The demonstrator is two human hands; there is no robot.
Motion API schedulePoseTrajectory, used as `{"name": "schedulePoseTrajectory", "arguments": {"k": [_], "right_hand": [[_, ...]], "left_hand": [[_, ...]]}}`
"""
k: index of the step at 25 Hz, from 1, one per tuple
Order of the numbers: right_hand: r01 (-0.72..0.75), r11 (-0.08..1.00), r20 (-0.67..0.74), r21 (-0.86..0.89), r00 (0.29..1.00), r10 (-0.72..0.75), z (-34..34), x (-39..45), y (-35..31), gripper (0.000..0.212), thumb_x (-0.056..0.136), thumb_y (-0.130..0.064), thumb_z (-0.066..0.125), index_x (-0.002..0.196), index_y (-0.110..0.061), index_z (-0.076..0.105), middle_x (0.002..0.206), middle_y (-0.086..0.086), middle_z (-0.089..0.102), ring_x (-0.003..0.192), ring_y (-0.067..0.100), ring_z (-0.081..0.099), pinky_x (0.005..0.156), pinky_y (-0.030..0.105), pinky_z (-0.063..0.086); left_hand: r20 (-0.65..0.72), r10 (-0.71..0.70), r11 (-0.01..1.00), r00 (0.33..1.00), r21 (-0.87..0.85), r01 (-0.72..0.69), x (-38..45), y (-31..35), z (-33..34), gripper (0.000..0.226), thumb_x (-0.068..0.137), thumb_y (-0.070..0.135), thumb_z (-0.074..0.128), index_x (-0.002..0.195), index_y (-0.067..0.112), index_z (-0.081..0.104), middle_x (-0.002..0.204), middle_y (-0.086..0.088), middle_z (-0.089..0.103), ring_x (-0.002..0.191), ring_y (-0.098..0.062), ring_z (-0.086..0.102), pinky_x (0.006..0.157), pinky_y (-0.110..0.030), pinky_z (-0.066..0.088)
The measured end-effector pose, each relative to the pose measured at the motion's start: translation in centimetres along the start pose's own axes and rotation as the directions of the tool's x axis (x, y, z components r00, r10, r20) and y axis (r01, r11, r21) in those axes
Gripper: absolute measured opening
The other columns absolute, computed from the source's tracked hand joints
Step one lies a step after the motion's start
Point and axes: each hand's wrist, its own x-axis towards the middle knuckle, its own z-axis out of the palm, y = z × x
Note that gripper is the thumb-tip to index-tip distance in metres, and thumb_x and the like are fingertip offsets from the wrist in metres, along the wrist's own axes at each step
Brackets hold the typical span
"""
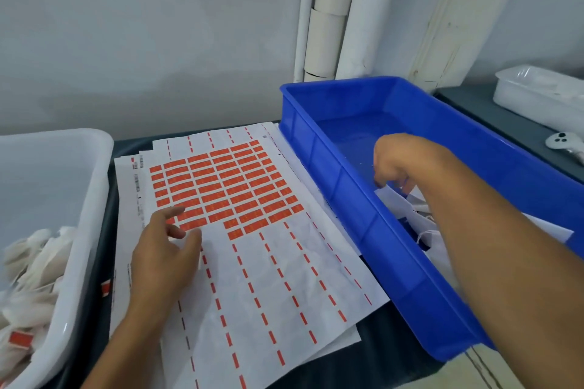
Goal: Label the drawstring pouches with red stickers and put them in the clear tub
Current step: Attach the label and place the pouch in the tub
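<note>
A: Where are we?
B: Fetching a pouch. Blue crate first: the right hand pinches an unlabelled pouch inside it

A: And the rest?
B: Clear tub holds labelled pouches; the left hand, relaxed, hovers over the sticker sheet, so a sticker needs peeling next

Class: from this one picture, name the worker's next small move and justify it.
Probably lift one white drawstring pouch out of the blue plastic crate: the right hand curls onto it, while the open left hand rests at the red sticker sheet.
</note>
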Motion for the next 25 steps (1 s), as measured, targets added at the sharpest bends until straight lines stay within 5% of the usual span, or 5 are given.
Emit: {"name": "schedulePoseTrajectory", "arguments": {"k": [8, 13, 17, 20, 25], "right_hand": [[-0.054, 0.998, -0.050, -0.026, 0.997, 0.053, 2.0, 0.7, 0.7, 0.009, 0.091, -0.008, 0.066, 0.099, -0.006, 0.069, 0.086, 0.010, 0.074, 0.083, 0.025, 0.075, 0.085, 0.040, 0.061], [-0.067, 0.997, -0.115, -0.031, 0.991, 0.064, 1.9, 1.7, 1.3, 0.002, 0.091, -0.007, 0.060, 0.090, -0.006, 0.061, 0.087, 0.009, 0.067, 0.064, 0.024, 0.060, 0.065, 0.031, 0.056], [-0.050, 0.999, -0.037, 0.004, 0.998, 0.050, 2.0, 1.9, 2.0, 0.032, 0.088, -0.028, 0.075, 0.112, -0.012, 0.062, 0.111, 0.008, 0.067, 0.088, 0.027, 0.068, 0.085, 0.040, 0.060], [-0.076, 0.995, 0.005, -0.070, 0.997, 0.076, 2.9, 2.0, 2.1, 0.027, 0.089, -0.011, 0.065, 0.115, -0.009, 0.067, 0.100, 0.010, 0.069, 0.090, 0.027, 0.071, 0.084, 0.037, 0.060], [-0.024, 1.000, -0.246, 0.001, 0.969, 0.024, -1.6, 0.4, 1.0, 0.015, 0.091, -0.012, 0.057, 0.102, -0.013, 0.067, 0.094, 0.008, 0.065, 0.077, 0.027, 0.060, 0.068, 0.035, 0.051]], "left_hand": [[0.014, 0.006, 1.000, 1.000, -0.031, -0.005, -0.1, 0.0, 0.1, 0.050, 0.090, 0.038, 0.074, 0.131, 0.041, 0.045, 0.107, 0.011, 0.061, 0.073, -0.013, 0.064, 0.056, -0.024, 0.052], [0.022, 0.020, 0.999, 1.000, -0.048, -0.018, -0.2, 0.3, 0.1, 0.049, 0.091, 0.037, 0.073, 0.129, 0.045, 0.045, 0.103, 0.013, 0.060, 0.075, -0.012, 0.064, 0.057, -0.022, 0.050], [0.025, 0.032, 0.999, 0.999, -0.029, -0.032, -0.3, 0.4, 0.0, 0.048, 0.090, 0.037, 0.073, 0.126, 0.047, 0.043, 0.103, 0.014, 0.060, 0.074, -0.011, 0.064, 0.054, -0.020, 0.049], [0.027, 0.025, 0.999, 0.999, -0.027, -0.024, -0.4, 0.4, 0.0, 0.048, 0.090, 0.036, 0.073, 0.128, 0.044, 0.044, 0.107, 0.012, 0.062, 0.077, -0.013, 0.065, 0.060, -0.025, 0.051], [0.027, 0.041, 0.998, 0.999, -0.047, -0.039, -0.7, 0.9, -0.2, 0.048, 0.090, 0.036, 0.074, 0.126, 0.046, 0.043, 0.111, 0.011, 0.062, 0.078, -0.013, 0.065, 0.062, -0.024, 0.051]]}}
